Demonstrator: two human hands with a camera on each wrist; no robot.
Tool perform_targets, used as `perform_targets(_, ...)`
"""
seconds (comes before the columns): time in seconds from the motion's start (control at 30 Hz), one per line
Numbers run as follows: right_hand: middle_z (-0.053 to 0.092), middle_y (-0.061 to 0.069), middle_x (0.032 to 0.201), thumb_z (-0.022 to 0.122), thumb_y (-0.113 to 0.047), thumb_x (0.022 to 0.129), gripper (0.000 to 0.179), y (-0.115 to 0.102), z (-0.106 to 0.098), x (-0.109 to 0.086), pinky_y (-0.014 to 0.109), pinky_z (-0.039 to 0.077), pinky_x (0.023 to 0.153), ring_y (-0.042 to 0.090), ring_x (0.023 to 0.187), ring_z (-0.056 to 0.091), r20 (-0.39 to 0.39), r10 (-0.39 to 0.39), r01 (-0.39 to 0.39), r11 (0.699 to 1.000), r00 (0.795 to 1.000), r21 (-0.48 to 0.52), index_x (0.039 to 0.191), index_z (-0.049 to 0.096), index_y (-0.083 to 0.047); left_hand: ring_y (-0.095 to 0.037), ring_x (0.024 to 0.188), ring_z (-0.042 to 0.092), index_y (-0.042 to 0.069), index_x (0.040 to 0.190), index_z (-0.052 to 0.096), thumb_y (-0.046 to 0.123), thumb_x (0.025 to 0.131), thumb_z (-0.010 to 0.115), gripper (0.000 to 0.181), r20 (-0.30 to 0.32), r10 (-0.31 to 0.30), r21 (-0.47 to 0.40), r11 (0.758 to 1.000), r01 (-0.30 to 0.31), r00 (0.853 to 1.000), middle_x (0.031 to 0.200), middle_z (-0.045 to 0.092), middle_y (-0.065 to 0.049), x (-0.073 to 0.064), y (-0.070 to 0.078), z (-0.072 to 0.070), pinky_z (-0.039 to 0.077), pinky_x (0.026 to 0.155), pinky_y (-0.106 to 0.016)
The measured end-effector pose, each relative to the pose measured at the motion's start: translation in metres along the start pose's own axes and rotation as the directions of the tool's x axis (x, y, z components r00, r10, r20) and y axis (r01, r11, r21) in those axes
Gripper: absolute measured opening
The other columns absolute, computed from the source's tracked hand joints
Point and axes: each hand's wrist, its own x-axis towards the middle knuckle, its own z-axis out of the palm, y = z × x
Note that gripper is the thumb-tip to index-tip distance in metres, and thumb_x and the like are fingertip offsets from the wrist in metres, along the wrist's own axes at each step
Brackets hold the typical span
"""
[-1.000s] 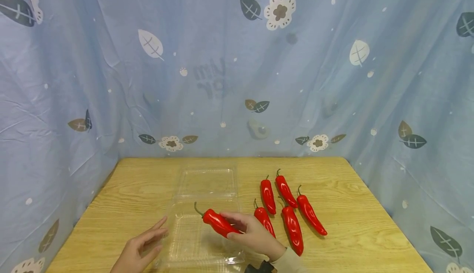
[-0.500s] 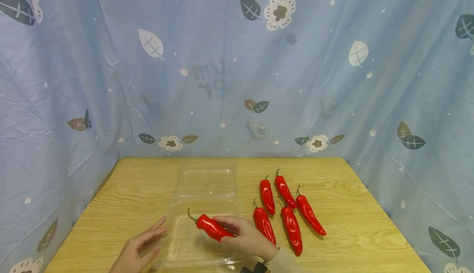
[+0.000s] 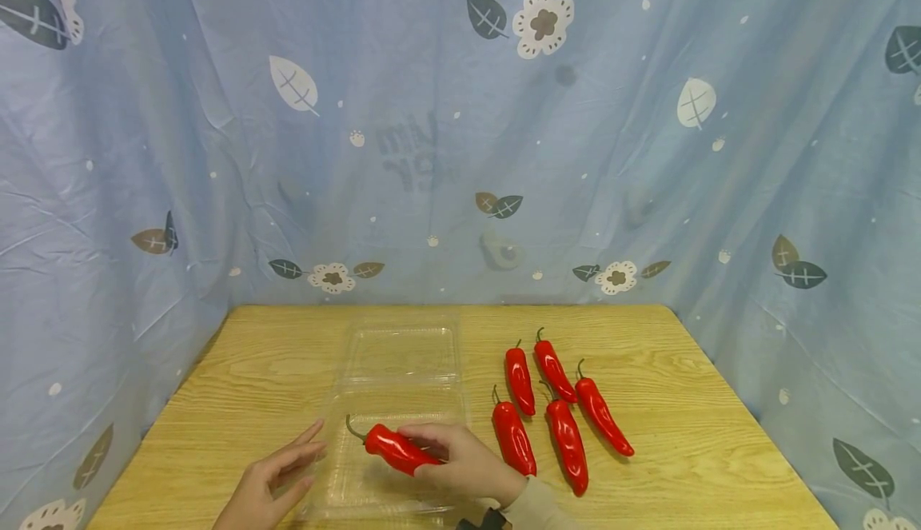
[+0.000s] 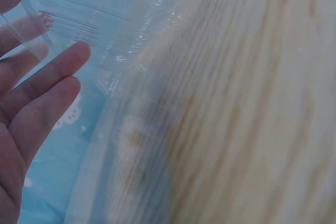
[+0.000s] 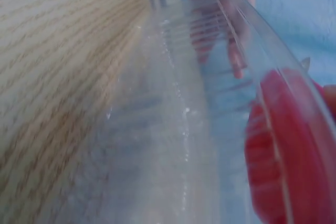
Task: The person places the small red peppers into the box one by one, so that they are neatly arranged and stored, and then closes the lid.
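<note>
My right hand (image 3: 468, 460) holds a red chili pepper (image 3: 397, 449) by its lower end, with the green stem pointing to the left. The pepper is over the base of a clear plastic clamshell box (image 3: 338, 482), whose lid lies folded back behind it. Through the box's wall, the right wrist view shows the red pepper (image 5: 294, 150), blurred. At the box's left edge is my left hand (image 3: 269, 478), its fingers loosely extended. In the left wrist view some of these fingers (image 4: 58, 72) show beside and through the clear plastic; whether they touch it I cannot tell.
Several more red chili peppers (image 3: 566, 442) lie loose on the wooden table (image 3: 683, 410) to the right of the box. A blue patterned curtain (image 3: 432, 114) hangs around the back and sides of the table.
My right hand has carried the chili pepper leftward and slightly lower, over the box's base. My left hand and the loose peppers have stayed in place.
</note>
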Motion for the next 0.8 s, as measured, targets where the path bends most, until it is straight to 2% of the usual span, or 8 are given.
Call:
perform_targets(0.13,0.057,0.011,0.132,0.062,-0.001,0.087,0.048,0.0022,0.0043,0.0027,0.015,0.047,0.09,0.008,0.113,0.056,0.023,-0.006,0.006,1.0,1.0,-0.002,0.134,0.053,-0.005,-0.003,0.113,0.058,-0.015,0.125,0.051,-0.016,0.087,0.054,0.038,-0.013,0.002,0.015,1.0,-0.002,1.0,0.149,0.037,0.009,-0.001,0.0003,-0.0001,0.053,0.084,-0.015)
perform_targets(0.27,0.058,0.009,0.132,0.062,-0.001,0.087,0.048,0.003,0.0069,0.0052,0.014,0.047,0.09,0.007,0.112,0.057,0.041,0.017,-0.017,1.0,0.999,-0.003,0.134,0.054,-0.006,-0.002,0.112,0.059,-0.014,0.124,0.052,-0.014,0.086,0.056,0.037,-0.026,-0.027,0.037,0.999,0.028,0.999,0.148,0.039,0.007,-0.0012,0.0009,0.0005,0.053,0.083,-0.014)
perform_targets(0.5,0.061,0.004,0.127,0.064,-0.004,0.086,0.048,0.0024,0.0085,0.0074,0.014,0.048,0.084,0.002,0.105,0.058,0.069,0.058,-0.052,0.995,0.996,-0.083,0.133,0.055,-0.007,-0.002,0.11,0.06,-0.013,0.124,0.053,-0.012,0.087,0.057,0.037,-0.03,-0.063,0.046,0.997,0.065,0.998,0.148,0.041,0.006,0.0003,0.002,0.001,0.055,0.08,-0.016)
perform_targets(0.8,0.062,-0.002,0.126,0.066,-0.004,0.085,0.046,0.0015,0.0067,0.0079,0.015,0.048,0.086,-0.001,0.104,0.056,0.145,0.103,-0.075,0.979,0.984,-0.187,0.13,0.058,-0.008,-0.001,0.11,0.06,-0.013,0.123,0.054,-0.013,0.086,0.058,0.037,-0.049,-0.041,0.056,0.997,0.043,0.998,0.148,0.042,0.004,-0.0003,0.0012,0.0025,0.054,0.081,-0.015)
